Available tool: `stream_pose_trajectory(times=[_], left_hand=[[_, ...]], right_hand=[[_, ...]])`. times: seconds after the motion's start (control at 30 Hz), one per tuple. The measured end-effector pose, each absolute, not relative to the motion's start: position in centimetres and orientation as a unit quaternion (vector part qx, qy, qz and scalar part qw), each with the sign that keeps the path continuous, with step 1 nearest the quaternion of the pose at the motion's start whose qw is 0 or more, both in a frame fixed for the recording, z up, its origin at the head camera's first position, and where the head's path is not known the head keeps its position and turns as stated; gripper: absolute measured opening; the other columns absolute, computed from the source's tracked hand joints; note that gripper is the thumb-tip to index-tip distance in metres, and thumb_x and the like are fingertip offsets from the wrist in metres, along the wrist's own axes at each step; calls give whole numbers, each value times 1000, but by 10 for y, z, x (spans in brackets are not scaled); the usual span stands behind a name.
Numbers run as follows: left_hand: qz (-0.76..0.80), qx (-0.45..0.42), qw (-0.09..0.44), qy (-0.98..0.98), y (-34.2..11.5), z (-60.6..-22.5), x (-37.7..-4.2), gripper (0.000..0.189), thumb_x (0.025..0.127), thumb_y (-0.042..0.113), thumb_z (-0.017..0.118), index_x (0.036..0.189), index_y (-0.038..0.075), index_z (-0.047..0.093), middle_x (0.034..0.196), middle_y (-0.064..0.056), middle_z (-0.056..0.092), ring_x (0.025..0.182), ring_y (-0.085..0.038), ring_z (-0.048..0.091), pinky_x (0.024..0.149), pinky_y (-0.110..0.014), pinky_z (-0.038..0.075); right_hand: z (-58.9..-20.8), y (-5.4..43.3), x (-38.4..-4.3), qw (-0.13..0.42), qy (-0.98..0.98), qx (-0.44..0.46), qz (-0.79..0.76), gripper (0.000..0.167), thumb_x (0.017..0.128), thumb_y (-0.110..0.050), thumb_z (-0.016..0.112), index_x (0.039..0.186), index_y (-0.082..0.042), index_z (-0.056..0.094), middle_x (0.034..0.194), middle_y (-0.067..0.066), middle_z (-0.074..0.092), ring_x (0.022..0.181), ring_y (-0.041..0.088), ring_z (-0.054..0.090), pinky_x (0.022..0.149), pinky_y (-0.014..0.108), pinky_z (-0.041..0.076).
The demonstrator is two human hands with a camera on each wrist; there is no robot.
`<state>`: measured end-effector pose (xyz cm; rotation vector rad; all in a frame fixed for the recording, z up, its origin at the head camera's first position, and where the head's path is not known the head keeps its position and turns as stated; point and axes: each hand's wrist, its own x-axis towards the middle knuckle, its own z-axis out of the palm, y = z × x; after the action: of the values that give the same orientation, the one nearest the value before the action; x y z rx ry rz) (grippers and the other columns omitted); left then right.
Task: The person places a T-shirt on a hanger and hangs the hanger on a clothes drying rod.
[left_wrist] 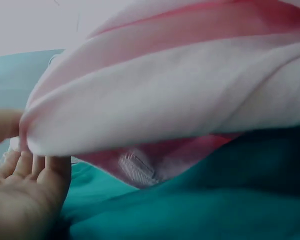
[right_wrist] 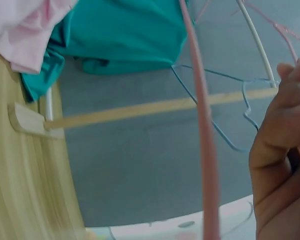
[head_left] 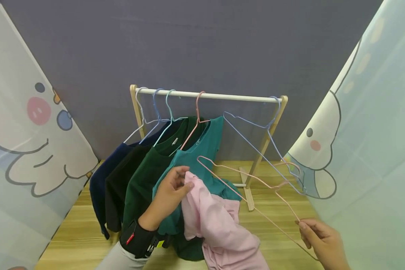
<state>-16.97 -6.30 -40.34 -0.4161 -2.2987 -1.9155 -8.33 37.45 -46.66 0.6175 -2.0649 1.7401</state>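
Note:
My left hand (head_left: 172,191) pinches the top edge of a light pink garment (head_left: 219,221) between thumb and fingers. The cloth hangs down in folds to the tabletop, and in the left wrist view a ribbed white patch (left_wrist: 139,167) shows inside it. On the right, my right hand (head_left: 324,240) grips one end of a pink wire hanger (head_left: 248,175). The bare hanger tilts, its far end reaching close to the pink garment. Directly behind my left hand, a teal garment (head_left: 207,140) hangs from a red-pink hanger (head_left: 197,108).
A small rack with a white rail (head_left: 229,96) and wooden legs (head_left: 261,150) stands on a wood-grain table (head_left: 71,232). Dark green (head_left: 138,187), black and navy (head_left: 99,183) garments hang at left. A bare blue hanger (head_left: 249,144) hangs at right. Patterned curtains (head_left: 374,157) flank both sides.

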Motion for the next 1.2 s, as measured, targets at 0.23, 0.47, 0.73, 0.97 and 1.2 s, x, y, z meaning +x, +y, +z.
stream_pose_trajectory(times=[0.23, 0.47, 0.73, 0.97, 1.2], left_hand=[[-619, -81, 104, -774, -66, -402, -163, 18, 96, 17, 76, 109, 11, 66, 106, -7, 70, 95, -22, 65, 86, -23, 58], [-621, -66, 107, -773, -73, -404, -161, 14, 97, 18, 75, 105, 10, 67, 102, -8, 70, 90, -22, 63, 82, -23, 57], [-627, -87, 80, -770, -76, -405, -159, 10, 100, 12, 70, 104, 7, 62, 98, -12, 66, 86, -23, 63, 74, -23, 56], [-596, -120, 58, -792, -75, -409, -156, 16, 104, 25, 65, 110, 13, 73, 113, -4, 74, 105, -21, 66, 94, -25, 56], [-597, -93, 13, -797, -72, -411, -156, 18, 103, 17, 64, 118, 16, 74, 120, -4, 74, 107, -21, 66, 94, -38, 59]], right_hand=[[-459, 392, -77, 205, -728, 255, 603, 40, 90, 33, 42, 100, 6, 71, 65, -1, 54, 47, 13, 43, 39, 28, 31], [-459, 402, -78, 184, -675, 331, 633, 44, 84, 39, 40, 103, 13, 69, 67, 3, 54, 47, 13, 42, 38, 26, 31], [-457, 412, -76, 157, -665, 360, 636, 45, 84, 39, 39, 104, 13, 69, 65, 5, 52, 45, 12, 40, 36, 23, 31], [-457, 413, -74, 142, -674, 353, 634, 48, 84, 40, 37, 106, 12, 69, 64, 5, 51, 44, 12, 39, 37, 22, 32], [-459, 413, -74, 142, -668, 354, 639, 47, 85, 40, 37, 106, 13, 69, 64, 5, 51, 44, 13, 39, 37, 23, 32]])
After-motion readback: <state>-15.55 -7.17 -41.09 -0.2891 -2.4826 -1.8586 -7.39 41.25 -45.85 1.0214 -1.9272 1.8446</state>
